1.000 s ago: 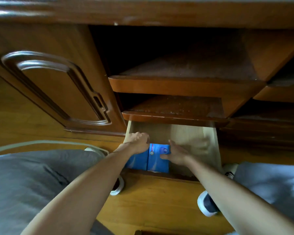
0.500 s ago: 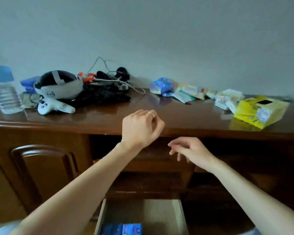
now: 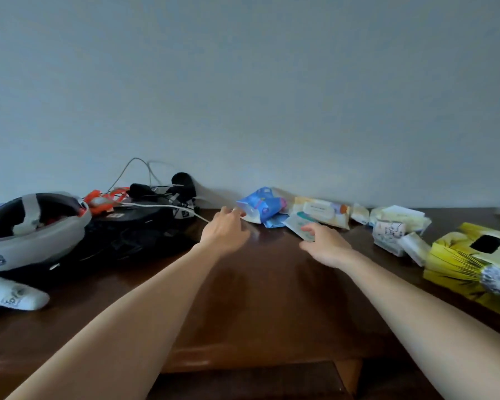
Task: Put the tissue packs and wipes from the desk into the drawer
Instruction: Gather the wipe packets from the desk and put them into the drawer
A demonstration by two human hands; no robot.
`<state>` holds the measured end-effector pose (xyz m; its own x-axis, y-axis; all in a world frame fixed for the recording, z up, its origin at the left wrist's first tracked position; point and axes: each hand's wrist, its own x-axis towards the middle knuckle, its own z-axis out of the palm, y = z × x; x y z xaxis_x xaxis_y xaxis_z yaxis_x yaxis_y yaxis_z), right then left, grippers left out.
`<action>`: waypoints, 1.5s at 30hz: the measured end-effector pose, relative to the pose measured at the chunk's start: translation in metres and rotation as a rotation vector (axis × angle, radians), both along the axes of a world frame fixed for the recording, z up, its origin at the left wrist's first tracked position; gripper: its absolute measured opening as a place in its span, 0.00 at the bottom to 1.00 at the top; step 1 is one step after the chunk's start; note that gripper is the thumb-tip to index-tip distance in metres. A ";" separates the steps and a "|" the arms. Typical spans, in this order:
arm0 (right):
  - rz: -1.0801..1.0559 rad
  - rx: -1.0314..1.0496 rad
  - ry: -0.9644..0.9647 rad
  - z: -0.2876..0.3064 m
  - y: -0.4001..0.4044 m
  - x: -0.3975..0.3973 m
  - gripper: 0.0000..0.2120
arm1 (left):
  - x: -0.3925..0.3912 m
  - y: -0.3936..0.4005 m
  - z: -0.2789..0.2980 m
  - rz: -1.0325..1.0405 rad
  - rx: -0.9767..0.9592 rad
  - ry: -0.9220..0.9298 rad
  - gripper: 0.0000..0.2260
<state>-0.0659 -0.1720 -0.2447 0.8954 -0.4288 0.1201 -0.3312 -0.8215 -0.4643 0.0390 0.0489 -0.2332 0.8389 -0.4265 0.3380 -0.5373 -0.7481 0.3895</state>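
The dark wooden desk has a glossy, reflective top with a rounded near edge. Along its far side, against the plain wall, lies a loose row of soft plastic packs. A puffy blue tissue pack sits at the left end, with a flatter light blue pack tucked under its near side. Right of them is a wide, pale yellow wipes pack with a white flap on top, and a thin pale green wipes sachet leans at its near left corner. Further right is a cluster of small white tissue packs, crinkled and pillow-shaped. Nearest on the right stands a yellow cardboard tissue box with a dark oval opening.

On the left sit a rounded grey and black headset, a white controller and tangled black gear with cables.

The left hand, with a ring, is loosely curled and empty, its fingertips just beside the blue tissue pack. The right hand is half spread, its fingers touching the green sachet without closing on it.
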 end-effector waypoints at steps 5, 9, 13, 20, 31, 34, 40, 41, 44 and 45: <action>-0.112 -0.180 0.077 -0.018 -0.037 0.080 0.35 | 0.053 -0.066 -0.018 -0.121 0.009 -0.039 0.21; -0.179 -0.218 0.073 -0.018 -0.071 0.119 0.41 | 0.075 -0.122 -0.032 -0.261 0.129 -0.048 0.19; -0.178 -0.220 0.242 -0.026 -0.099 0.134 0.52 | 0.084 -0.146 -0.055 -0.183 0.300 -0.024 0.19; -0.123 -0.308 0.286 -0.028 -0.096 0.114 0.49 | 0.075 -0.140 -0.046 -0.150 0.359 -0.014 0.18; 0.104 -0.471 0.197 -0.012 -0.032 0.030 0.42 | 0.011 -0.062 -0.022 -0.137 0.480 -0.196 0.12; 0.125 -0.441 0.036 -0.005 -0.024 0.018 0.33 | 0.010 -0.042 -0.019 -0.095 0.441 -0.161 0.13; 0.098 0.017 0.251 -0.002 -0.036 0.005 0.58 | 0.004 -0.049 -0.023 -0.075 0.283 0.058 0.28; 0.106 -0.046 0.319 -0.004 -0.036 0.004 0.61 | 0.006 -0.050 -0.028 -0.057 0.312 0.075 0.30; 0.059 -0.297 0.300 -0.003 -0.039 0.005 0.54 | 0.014 -0.045 -0.032 -0.017 0.395 -0.028 0.34; 0.037 -0.378 0.292 -0.001 -0.040 0.005 0.51 | 0.015 -0.045 -0.030 -0.014 0.447 -0.084 0.34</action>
